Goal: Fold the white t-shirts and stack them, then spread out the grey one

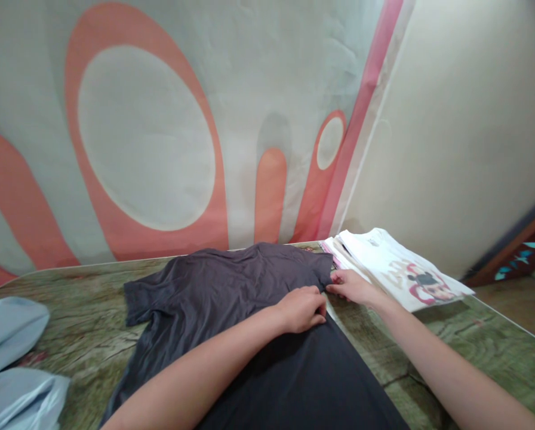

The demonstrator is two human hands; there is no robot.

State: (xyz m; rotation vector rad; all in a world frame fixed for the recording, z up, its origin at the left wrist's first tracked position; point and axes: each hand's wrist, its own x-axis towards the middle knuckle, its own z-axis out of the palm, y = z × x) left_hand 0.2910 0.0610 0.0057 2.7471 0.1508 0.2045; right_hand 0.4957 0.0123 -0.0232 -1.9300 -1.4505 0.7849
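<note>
Two pale, crumpled bundles (12, 331) lay at the left of the wood-grain tabletop (88, 346). Beside them a dark short-sleeved T-shirt (231, 292) was spread out, seemingly light, limp and quick to crease, best taken by sleeve hem and side edge. The left hand (301, 309) rested on it, fingers curled; the right hand (350, 288) touched its right sleeve (317, 267). Whether either pinched cloth could not be told. Rightmost was a printed white T-shirt (384, 254).

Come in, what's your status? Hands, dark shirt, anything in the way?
Left hand curled on dark shirt. Right hand at its sleeve, grip unclear. Shirt spread out, wrinkled. White shirt close by, possibly crowding right hand.
</note>
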